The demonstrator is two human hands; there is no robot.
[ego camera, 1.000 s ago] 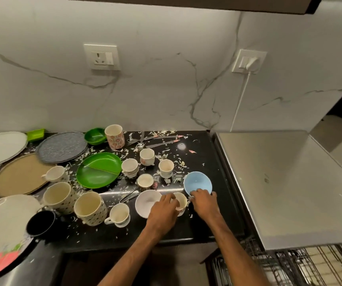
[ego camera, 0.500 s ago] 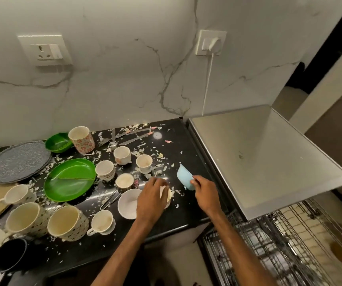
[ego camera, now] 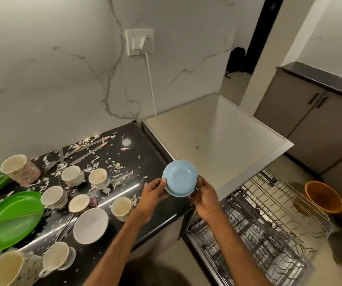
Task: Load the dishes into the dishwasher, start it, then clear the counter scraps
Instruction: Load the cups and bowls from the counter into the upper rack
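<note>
I hold a small blue bowl (ego camera: 180,177) up above the counter's right end, tilted so its inside faces me. My left hand (ego camera: 152,195) pinches its left rim and my right hand (ego camera: 205,198) grips its right rim. Below and to the right, the dishwasher's wire racks (ego camera: 269,219) are pulled out, and the upper one carries nothing I can see. On the black counter (ego camera: 145,159) stand several cream cups, among them one (ego camera: 122,207) close to my left wrist, plus a white bowl (ego camera: 90,225) and a green plate (ego camera: 11,219). White scraps (ego camera: 112,168) lie scattered over the counter.
The dishwasher's flat steel top (ego camera: 213,139) adjoins the counter on the right. Cutlery (ego camera: 87,150) lies near the marble wall. An orange bucket (ego camera: 323,197) stands on the floor beyond the racks. Grey cabinets (ego camera: 310,112) line the far right. A plug and white cord (ego camera: 150,79) hang on the wall.
My right hand has lifted the blue bowl off the counter and my left hand has left the cream cup and joined it on the bowl. My view has turned right toward the racks.
</note>
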